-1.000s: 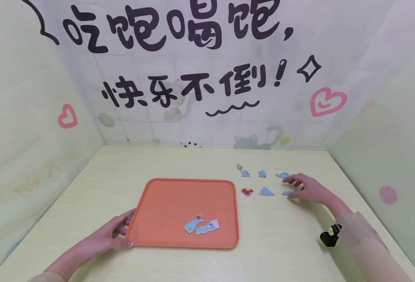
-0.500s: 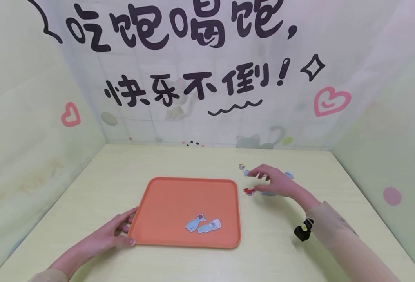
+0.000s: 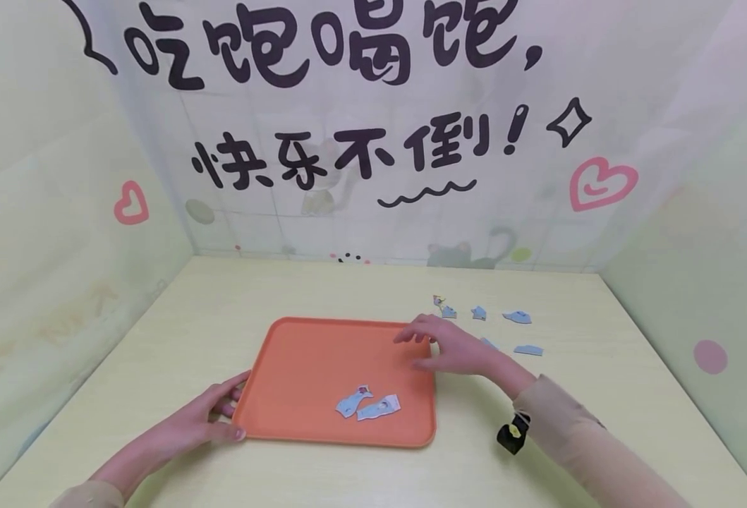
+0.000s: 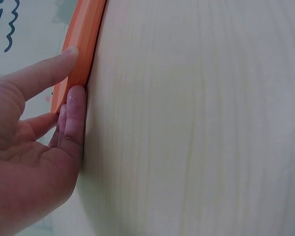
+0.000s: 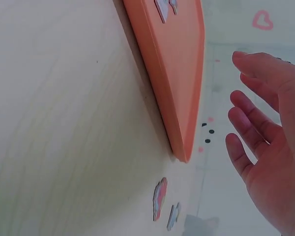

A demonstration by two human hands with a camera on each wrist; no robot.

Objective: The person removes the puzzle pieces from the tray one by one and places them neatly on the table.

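Observation:
An orange tray lies on the table, and two light-blue puzzle pieces rest near its front right. My left hand holds the tray's front left corner; in the left wrist view its thumb and fingers lie against the rim. My right hand hovers over the tray's right edge, fingers spread and nothing between them. Beyond it are more puzzle pieces in two rough rows. The right hand hides part of the near row in the head view, but a red puzzle piece shows in the right wrist view.
The pale wooden table is bounded by a back wall with black lettering and by side walls. A black device hangs at the right wrist.
My right hand has swept left from the far right puzzle pieces, across the rows, to the tray's right edge. The left hand stays at the tray. The right-hand pieces are uncovered again.

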